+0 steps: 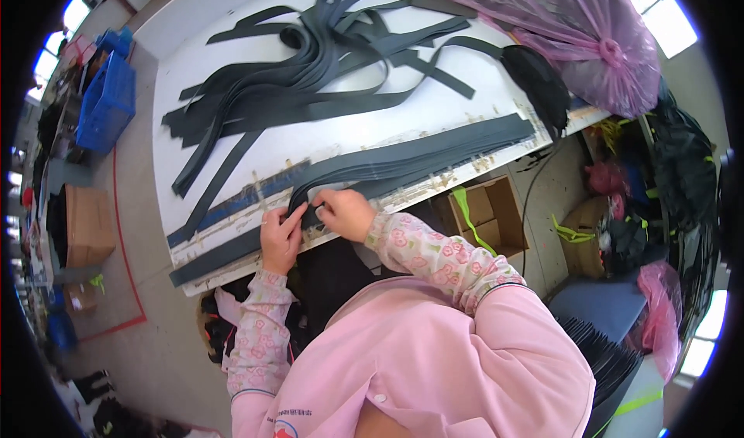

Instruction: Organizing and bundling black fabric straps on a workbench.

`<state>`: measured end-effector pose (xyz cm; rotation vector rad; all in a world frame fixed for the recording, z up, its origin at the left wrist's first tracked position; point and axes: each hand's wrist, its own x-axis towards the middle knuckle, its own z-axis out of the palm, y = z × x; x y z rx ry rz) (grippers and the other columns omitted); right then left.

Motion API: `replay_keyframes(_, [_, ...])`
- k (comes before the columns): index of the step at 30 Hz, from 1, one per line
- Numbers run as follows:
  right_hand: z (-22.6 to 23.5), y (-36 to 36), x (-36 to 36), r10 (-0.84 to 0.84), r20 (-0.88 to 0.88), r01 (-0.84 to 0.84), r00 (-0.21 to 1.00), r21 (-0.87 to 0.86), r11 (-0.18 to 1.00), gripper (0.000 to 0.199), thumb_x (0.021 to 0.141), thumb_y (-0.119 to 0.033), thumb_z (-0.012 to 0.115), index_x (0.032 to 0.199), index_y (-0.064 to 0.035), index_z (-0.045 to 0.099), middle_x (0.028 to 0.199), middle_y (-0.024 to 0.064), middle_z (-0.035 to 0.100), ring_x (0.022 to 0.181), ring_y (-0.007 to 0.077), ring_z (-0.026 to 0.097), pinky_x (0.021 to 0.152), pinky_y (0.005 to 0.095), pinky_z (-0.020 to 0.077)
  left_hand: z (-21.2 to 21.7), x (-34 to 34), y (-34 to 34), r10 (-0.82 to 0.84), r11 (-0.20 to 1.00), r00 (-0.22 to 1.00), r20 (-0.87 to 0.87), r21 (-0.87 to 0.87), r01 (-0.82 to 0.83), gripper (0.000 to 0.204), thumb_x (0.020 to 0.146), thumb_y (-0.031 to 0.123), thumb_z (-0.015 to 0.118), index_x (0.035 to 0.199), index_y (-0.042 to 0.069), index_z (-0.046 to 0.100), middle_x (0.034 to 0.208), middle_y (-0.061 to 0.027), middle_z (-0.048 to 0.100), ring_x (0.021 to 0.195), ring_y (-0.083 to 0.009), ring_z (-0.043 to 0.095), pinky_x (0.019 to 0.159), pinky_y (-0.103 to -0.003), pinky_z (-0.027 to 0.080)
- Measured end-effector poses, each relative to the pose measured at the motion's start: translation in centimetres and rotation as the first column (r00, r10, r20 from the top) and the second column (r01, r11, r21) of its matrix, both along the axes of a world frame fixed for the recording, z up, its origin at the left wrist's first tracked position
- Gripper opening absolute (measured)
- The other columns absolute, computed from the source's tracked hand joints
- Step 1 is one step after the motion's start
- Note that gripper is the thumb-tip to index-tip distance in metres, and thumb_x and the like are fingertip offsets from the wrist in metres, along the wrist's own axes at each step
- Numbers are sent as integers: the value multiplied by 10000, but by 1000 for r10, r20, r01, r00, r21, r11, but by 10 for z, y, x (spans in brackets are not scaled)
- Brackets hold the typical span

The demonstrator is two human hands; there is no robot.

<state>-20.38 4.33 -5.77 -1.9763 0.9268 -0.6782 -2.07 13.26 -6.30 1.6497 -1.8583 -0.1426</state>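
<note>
A stack of dark grey fabric strips (418,155) lies along the near edge of the white table, its left end bent up at my hands. My left hand (280,239) is closed on that end, thumb and fingers pinching the strips. Close beside it, my right hand (346,212) has its fingers curled together at the same strips; whatever is between its fingertips is hidden. Below the stack, another flat grey strip (225,255) runs along the table edge toward the left corner. Farther back, a loose tangle of long grey strips (310,74) spreads across the table.
A pink plastic bag (573,35) and a black bundle (536,89) sit at the table's right end. Under the edge stands an open cardboard box (496,217). A blue stool (601,305) is at my right. Blue crates (107,103) and a carton (89,225) stand across the aisle.
</note>
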Motion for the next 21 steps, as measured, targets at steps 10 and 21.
replay_keyframes(10, [1,14,7,87,-85,-88,993,-9,996,64,825,-119,650,868,-72,647,658,87,645,635,287,645,713,404,479,-2,-2,-5,-37,999,993,-109,-7,37,489,743,42,685,1202,212,696,948,-91,578,868,-284,552,784,-389,469])
replay_keyframes(21, [-6,21,20,11,-209,-46,978,-162,986,41,834,-134,641,851,-97,637,677,66,656,655,277,642,783,404,428,-4,1,-4,-42,998,996,-84,-43,39,520,730,24,692,1213,215,694,963,-81,575,816,-256,546,755,-367,469])
